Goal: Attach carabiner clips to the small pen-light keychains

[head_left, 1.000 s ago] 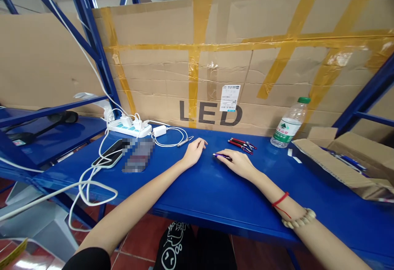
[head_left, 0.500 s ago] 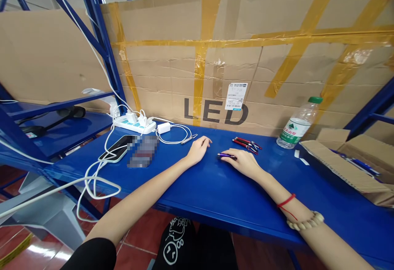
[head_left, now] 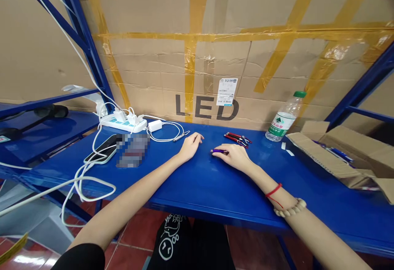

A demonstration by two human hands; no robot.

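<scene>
My right hand (head_left: pixel 234 157) rests on the blue shelf top (head_left: pixel 209 188) with its fingers curled over a purple pen (head_left: pixel 218 151) that lies flat and sticks out to the left. My left hand (head_left: pixel 190 146) lies palm down a little to the left of the pen, fingers loosely stretched, holding nothing. A small bunch of red and dark pens (head_left: pixel 236 138) lies just behind my right hand. A red string and a bead bracelet (head_left: pixel 290 209) circle my right wrist.
A taped cardboard sheet marked LED (head_left: pixel 205 108) stands along the back. A water bottle (head_left: pixel 285 117) and an open cardboard box (head_left: pixel 341 153) with pens are at right. A white power strip (head_left: pixel 123 123), cables (head_left: pixel 168 133) and a phone (head_left: pixel 101 150) lie at left.
Only the camera view has shifted slightly. Both hands stay where they were, the right one still over the purple pen.
</scene>
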